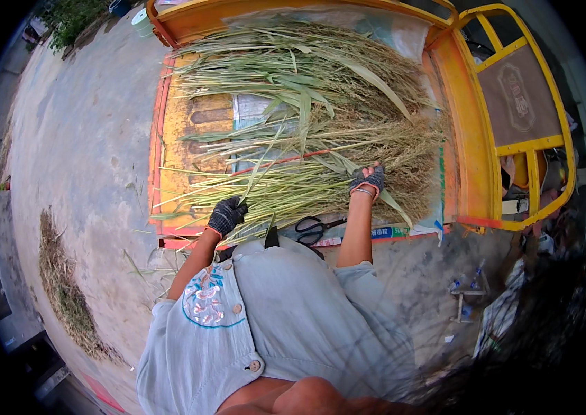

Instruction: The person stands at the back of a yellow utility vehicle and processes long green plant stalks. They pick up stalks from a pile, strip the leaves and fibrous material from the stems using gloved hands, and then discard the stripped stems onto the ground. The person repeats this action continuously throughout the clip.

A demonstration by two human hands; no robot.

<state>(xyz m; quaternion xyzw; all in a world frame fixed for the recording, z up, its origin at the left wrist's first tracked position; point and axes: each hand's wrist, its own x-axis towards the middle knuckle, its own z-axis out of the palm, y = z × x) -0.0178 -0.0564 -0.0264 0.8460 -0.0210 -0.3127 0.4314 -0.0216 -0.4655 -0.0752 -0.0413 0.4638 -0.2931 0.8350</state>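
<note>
Long green stalks with brushy tan seed heads (404, 173) lie across the yellow and orange cart bed (168, 183), their cut ends toward the left. My left hand (227, 216), in a dark knit glove, is closed at the near edge of the stalks (272, 192). A narrow green leaf (260, 169) rises from its fingers. My right hand (367, 181), in a dark glove with bare fingertips, is closed on stalks just below the seed heads. Black-handled scissors (312, 228) lie at the bed's near edge, between my forearms.
A second heap of stalks (272, 62) covers the far side of the bed. Yellow metal rails (532, 162) with a brown panel stand at the right. Dry plant scraps (65, 283) lie on the concrete ground (92, 145) at the left; a small stool (467, 294) stands at lower right.
</note>
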